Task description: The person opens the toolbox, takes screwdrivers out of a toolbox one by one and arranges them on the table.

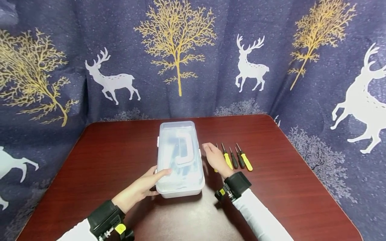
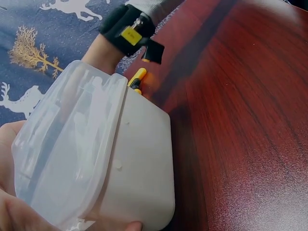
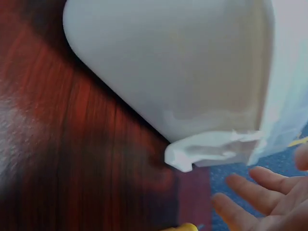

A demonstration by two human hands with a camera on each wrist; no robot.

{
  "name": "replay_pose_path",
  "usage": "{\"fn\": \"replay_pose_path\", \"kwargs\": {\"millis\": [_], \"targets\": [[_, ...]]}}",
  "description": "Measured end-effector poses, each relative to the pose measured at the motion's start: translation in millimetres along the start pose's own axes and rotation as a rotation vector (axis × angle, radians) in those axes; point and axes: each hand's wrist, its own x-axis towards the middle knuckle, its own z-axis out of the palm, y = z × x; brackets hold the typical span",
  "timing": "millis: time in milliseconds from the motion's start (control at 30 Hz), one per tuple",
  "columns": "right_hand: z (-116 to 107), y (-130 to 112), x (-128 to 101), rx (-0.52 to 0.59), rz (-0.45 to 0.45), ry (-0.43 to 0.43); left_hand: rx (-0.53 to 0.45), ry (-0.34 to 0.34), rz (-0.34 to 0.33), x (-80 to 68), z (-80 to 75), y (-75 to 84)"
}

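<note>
A white plastic storage box (image 1: 181,193) with a clear lid (image 1: 169,140) and a moulded handle (image 1: 189,147) stands lengthwise on the table. My left hand (image 1: 147,182) grips its near left corner, thumb on the lid and fingers against the side. By the right side is my right hand (image 1: 215,159); in the right wrist view its fingers (image 3: 255,192) are spread and slightly bent, holding nothing, close to a white side latch (image 3: 211,147). That latch sticks out from the box wall. What lies inside the box is blurred by the lid.
Several screwdrivers with yellow or black handles, one a yellow screwdriver (image 1: 246,162), lie side by side right of the right hand. The red-brown table (image 1: 120,144) ends at the back against a blue curtain (image 1: 193,103) with deer and trees.
</note>
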Motion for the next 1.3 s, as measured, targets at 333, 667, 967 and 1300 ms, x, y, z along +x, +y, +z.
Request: {"fn": "replay_pose_path", "kwargs": {"millis": [333, 667, 967, 1300], "targets": [[21.4, 9.2, 12.6, 0.004, 0.024, -0.049, -0.009, 0.004, 0.0, -0.8, 0.0, 0.0], [15.5, 13.2, 11.2, -0.039, -0.034, 0.019, -0.007, 0.01, 0.013, -1.7, -1.4, 0.6], [-1.5, 9.9, 17.7, -0.121, -0.054, 0.023, -0.012, 0.011, 0.024, 1.0, 0.8, -3.8], [-12.7, -2.0, 14.4, -0.041, -0.039, 0.081, -0.014, 0.01, 0.023, -0.2, -0.2, -3.7]]}}
